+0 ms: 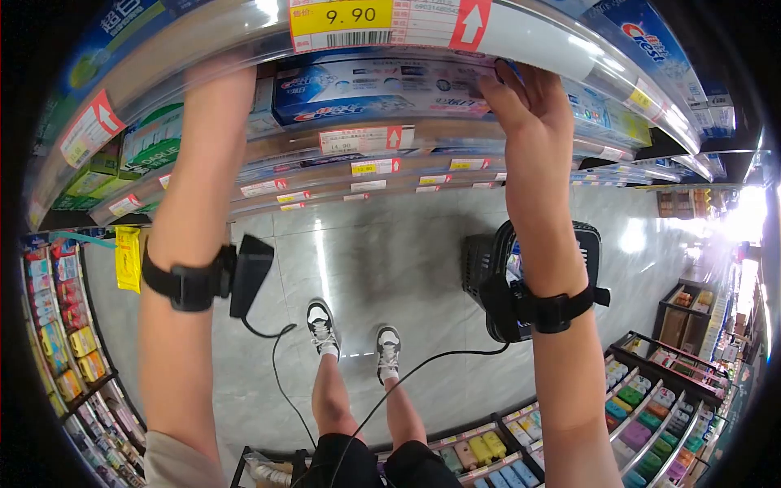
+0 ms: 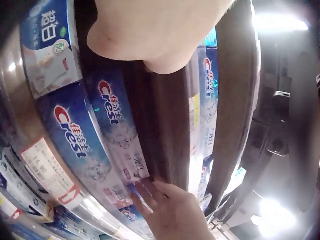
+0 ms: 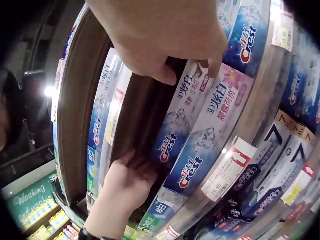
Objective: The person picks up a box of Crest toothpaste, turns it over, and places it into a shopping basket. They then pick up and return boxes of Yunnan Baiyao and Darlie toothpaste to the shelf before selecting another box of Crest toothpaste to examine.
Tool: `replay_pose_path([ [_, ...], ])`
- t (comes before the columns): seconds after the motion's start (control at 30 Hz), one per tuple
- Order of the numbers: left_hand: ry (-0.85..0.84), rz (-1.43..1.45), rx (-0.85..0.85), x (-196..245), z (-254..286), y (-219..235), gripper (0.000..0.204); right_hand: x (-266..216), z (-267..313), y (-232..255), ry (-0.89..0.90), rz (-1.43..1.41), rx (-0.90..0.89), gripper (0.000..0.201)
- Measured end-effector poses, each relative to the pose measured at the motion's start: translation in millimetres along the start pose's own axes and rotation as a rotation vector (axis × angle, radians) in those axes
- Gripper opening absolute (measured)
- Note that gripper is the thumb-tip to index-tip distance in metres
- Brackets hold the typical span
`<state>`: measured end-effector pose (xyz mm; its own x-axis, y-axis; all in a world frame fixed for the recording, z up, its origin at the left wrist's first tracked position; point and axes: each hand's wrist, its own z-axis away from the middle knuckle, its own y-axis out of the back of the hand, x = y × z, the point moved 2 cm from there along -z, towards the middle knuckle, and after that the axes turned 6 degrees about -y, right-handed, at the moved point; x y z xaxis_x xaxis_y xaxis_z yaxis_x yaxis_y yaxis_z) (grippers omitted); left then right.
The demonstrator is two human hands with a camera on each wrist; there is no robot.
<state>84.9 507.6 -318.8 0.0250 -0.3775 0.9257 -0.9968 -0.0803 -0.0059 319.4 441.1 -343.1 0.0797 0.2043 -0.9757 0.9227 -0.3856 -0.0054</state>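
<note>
two long crest toothpaste boxes, a front box (image 3: 205,140) and a rear box (image 3: 172,130), lie side by side along a shelf, just behind its clear front lip (image 3: 262,95). the right hand (image 1: 533,110) is at one end, fingers loosely apart, a fingertip touching the boxes, thumb free. the left hand (image 3: 131,182) is near the other end, fingertips lost in shadow, so whether they hold anything cannot be told. the step looks like lining the boxes up; light, even pressure from both ends should serve best, keeping them parallel to the lip without nudging the neighbouring carton (image 3: 162,205). dark open room lies behind the rear box; overhead, the upper shelf rail (image 1: 553,37) seems close, so low wrists would be safer.
</note>
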Motion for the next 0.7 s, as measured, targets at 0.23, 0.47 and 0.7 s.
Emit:
replay_pose_path([
  [0.23, -0.017, 0.026, -0.023, -2.0, -19.6, -4.6, 0.037, 1.3, -4.5, 5.3, -0.011, 0.006, -0.067, 0.046],
  [0.47, -0.031, 0.028, -0.039, -1.6, -32.8, -3.0, 0.038, 3.3, -5.1, 5.1, -0.022, 0.033, -0.048, 0.048],
  [0.7, -0.039, 0.031, -0.042, -3.4, -38.0, 2.9, 0.038, 3.8, -8.1, 7.3, -0.051, 0.068, -0.038, 0.051],
])
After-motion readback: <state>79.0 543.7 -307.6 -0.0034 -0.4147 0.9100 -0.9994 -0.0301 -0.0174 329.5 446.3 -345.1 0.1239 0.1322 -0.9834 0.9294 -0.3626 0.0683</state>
